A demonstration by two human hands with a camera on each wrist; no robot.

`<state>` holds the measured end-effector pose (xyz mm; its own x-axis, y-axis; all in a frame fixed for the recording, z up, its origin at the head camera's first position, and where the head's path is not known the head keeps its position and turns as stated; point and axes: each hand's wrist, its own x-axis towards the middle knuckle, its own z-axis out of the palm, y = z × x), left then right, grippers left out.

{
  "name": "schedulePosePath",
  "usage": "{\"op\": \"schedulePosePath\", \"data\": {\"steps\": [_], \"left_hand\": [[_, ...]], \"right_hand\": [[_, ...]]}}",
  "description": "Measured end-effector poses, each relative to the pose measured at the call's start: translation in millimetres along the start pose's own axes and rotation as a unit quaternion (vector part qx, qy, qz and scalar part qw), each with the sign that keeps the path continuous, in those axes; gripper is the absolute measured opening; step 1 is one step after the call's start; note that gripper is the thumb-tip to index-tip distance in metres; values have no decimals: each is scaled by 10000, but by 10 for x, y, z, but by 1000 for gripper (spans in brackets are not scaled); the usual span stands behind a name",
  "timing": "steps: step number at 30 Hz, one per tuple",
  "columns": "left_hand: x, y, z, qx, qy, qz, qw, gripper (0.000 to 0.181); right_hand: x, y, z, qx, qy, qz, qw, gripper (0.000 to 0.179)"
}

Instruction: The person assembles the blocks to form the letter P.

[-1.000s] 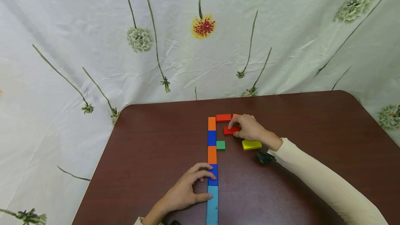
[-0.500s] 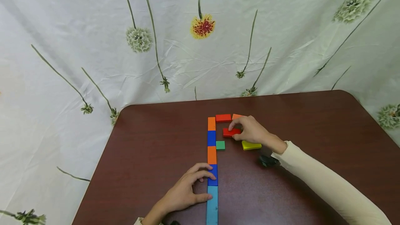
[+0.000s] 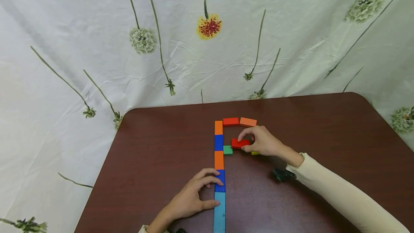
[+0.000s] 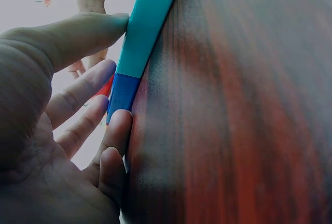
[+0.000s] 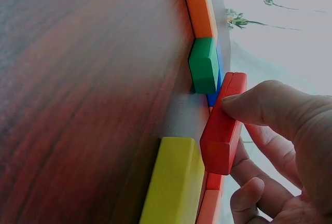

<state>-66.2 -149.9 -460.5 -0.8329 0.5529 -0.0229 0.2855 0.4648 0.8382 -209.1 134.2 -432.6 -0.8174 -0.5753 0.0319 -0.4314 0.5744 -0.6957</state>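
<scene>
My right hand [image 3: 266, 141] pinches a red block [image 3: 235, 144] between thumb and fingers, just right of a small green block [image 3: 228, 150]. In the right wrist view, the red block [image 5: 220, 136] tilts over the table between the green block [image 5: 205, 66] and a yellow block [image 5: 171, 182]. In the head view, the right hand covers most of the yellow block. My left hand [image 3: 194, 196] rests along a straight column of blocks. Its fingertips touch a blue block [image 3: 220, 188] and its thumb reaches the edge of a long teal block [image 3: 219, 218].
Farther up, the column continues with an orange block [image 3: 219, 160], another blue block [image 3: 219, 142] and a top orange block [image 3: 218, 127]. From its top, a flat red block [image 3: 230, 122] and an orange block [image 3: 248, 122] run rightward. A floral cloth [image 3: 226, 53] hangs behind the brown table [image 3: 155, 146].
My right hand has drawn the red block back towards me, nearer the green block, uncovering the far orange block and covering much of the yellow one. The left hand has stayed put.
</scene>
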Motion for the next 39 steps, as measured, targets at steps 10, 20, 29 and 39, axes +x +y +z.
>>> {"op": "schedulePosePath", "data": {"steps": [10,20,29,39], "left_hand": [[1,3,-4,24,11,-3,10000,38],[-8,12,-7,-31,-28,-66,10000,37],[-4,25,-9,-45,-21,-90,9999,37],[-9,16,-5,-11,10,-45,10000,35]], "right_hand": [[-44,14,-1,-39,-30,-109,9999,18],[-91,-4,25,11,-91,19,10000,18],[-100,10,17,-94,-66,-18,9999,18],[-99,19,25,-127,-93,17,9999,17]]}}
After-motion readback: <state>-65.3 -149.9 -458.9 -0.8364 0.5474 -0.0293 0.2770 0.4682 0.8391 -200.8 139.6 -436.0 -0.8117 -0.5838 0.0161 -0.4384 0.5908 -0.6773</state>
